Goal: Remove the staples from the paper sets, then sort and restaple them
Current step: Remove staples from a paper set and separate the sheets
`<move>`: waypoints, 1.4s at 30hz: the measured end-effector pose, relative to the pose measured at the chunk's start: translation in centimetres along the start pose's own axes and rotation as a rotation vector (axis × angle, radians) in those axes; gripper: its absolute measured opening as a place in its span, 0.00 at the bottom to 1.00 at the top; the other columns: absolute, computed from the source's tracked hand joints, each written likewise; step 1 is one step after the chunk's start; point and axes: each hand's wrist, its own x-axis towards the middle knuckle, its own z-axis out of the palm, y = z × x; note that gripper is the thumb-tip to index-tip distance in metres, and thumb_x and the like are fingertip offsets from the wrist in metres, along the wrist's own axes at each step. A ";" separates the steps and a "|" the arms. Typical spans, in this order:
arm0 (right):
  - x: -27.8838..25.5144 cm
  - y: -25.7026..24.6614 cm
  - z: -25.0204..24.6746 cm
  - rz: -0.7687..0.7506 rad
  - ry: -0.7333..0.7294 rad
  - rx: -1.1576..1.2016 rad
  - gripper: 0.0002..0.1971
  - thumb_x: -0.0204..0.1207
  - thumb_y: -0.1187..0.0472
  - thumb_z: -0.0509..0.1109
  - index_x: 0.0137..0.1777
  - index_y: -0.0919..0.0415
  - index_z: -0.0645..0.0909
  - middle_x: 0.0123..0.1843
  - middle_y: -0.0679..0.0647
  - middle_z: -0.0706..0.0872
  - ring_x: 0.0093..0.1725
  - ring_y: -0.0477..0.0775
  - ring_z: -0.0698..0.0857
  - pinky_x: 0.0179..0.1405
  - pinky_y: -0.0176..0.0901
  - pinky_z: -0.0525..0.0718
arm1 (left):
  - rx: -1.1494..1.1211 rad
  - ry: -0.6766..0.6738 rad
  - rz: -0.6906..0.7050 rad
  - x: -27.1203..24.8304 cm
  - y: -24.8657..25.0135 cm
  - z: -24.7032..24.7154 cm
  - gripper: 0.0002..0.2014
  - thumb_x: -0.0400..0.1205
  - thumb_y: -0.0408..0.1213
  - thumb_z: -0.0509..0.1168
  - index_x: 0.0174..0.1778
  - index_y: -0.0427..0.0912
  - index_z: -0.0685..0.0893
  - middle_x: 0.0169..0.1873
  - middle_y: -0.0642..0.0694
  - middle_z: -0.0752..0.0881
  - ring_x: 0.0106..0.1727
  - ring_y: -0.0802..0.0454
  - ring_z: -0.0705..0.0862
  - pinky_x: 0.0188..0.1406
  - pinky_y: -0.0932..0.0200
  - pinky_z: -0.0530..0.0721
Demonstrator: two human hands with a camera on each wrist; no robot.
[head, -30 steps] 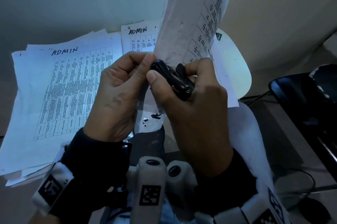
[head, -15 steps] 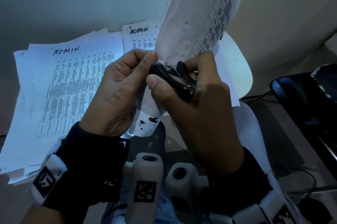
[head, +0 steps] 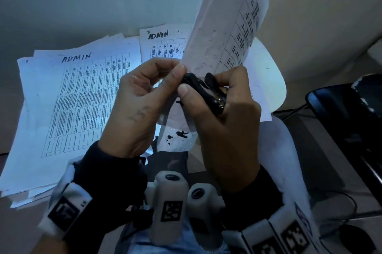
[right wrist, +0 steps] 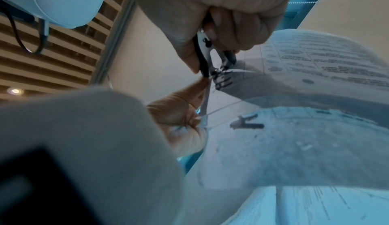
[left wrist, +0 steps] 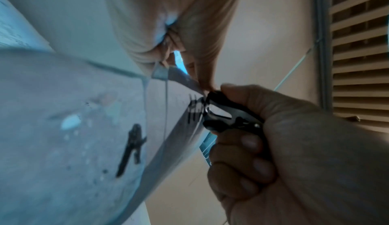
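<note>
A stapled paper set (head: 225,32) printed with a table stands raised in front of me, curling upward. My left hand (head: 144,96) pinches its lower corner (left wrist: 183,78) between thumb and fingers. My right hand (head: 219,113) grips a black staple remover (head: 204,92) by thumb and curled fingers. Its metal claws (left wrist: 212,110) are parted and bite at the paper's corner right beside the left fingertips (right wrist: 197,85). The staple itself is too small to make out.
Stacks of sheets headed ADMIN (head: 78,96) lie on the table at the left, with another ADMIN sheet (head: 163,44) behind the hands. A white chair seat (head: 268,80) lies under the raised paper. A dark chair (head: 341,113) stands at the right.
The raised paper set has shifted slightly to the right and up. The staple remover's claws have opened from closed, and the left hand has kept its pinch on the corner.
</note>
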 end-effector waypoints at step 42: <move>5.6 7.4 -5.0 0.076 0.001 -0.119 0.15 0.72 0.49 0.74 0.46 0.54 0.71 0.35 0.38 0.81 0.36 0.33 0.79 0.39 0.32 0.77 | 0.523 0.075 0.262 2.5 3.0 -0.9 0.09 0.67 0.40 0.76 0.41 0.50 0.85 0.40 0.35 0.89 0.40 0.45 0.88 0.44 0.53 0.86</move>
